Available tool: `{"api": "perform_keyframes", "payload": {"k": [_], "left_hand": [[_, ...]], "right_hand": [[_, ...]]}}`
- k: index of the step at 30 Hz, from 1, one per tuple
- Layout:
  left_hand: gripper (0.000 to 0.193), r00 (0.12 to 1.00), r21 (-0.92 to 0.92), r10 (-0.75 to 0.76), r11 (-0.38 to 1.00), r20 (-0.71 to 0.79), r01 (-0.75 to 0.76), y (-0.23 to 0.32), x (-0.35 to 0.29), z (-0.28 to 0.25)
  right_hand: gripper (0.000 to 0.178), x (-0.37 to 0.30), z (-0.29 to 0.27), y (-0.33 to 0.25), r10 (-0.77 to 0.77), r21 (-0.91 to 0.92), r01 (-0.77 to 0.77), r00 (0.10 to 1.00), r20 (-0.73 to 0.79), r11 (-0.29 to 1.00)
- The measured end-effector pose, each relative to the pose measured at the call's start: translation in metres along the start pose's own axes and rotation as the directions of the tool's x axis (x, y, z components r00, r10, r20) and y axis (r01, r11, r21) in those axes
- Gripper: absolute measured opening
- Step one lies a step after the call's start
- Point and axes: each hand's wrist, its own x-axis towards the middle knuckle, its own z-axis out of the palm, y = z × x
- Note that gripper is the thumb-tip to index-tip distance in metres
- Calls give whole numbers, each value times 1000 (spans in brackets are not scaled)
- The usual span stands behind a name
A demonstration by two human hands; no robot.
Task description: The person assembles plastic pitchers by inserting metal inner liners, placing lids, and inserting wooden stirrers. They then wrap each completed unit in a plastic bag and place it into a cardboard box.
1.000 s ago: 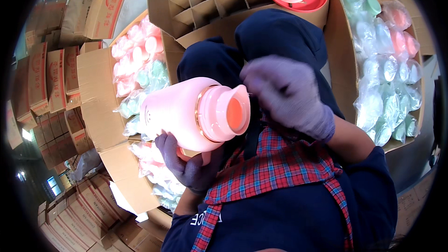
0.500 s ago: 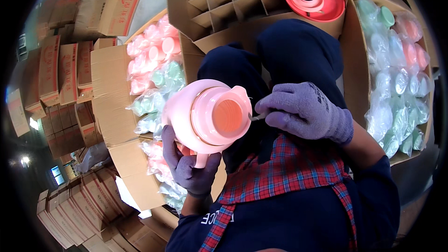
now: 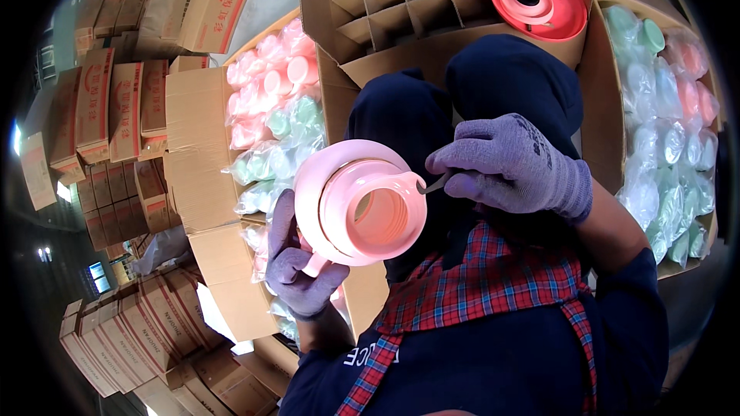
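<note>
jug (image 3: 331, 204), pink and open-mouthed, is tilted over the lap (image 3: 401, 112); fingers of the gloved left hand (image 3: 299, 273) are clamped around its handle (image 3: 317, 264). the gloved right hand (image 3: 515, 168) pinches a small dark tool (image 3: 438, 183), tip at the spout (image 3: 411, 180); whether touching, i cannot tell.

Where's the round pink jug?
Slightly left of the head view's centre, the round pink jug rests in the purple-gloved left hand, spout toward the gloved right hand.
</note>
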Motion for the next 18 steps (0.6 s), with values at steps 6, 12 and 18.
{"api": "perform_keyframes", "payload": {"k": [6, 12, 18], "left_hand": [[19, 1000, 43, -26, 999, -18, 26, 3, -1, -2], [18, 984, 296, 131, 951, -123, -89, -8, -14, 23], [48, 913, 732, 408, 629, -24, -262, -25, -32, 59]], "right_hand": [[19, 1, 3, -4, -60, -61, 62, 997, 38, 996], [23, 2, 1, 2, -66, -94, 35, 933, -353, 995], [20, -15, -9, -32, 109, -58, -118, 985, -134, 991]]}}
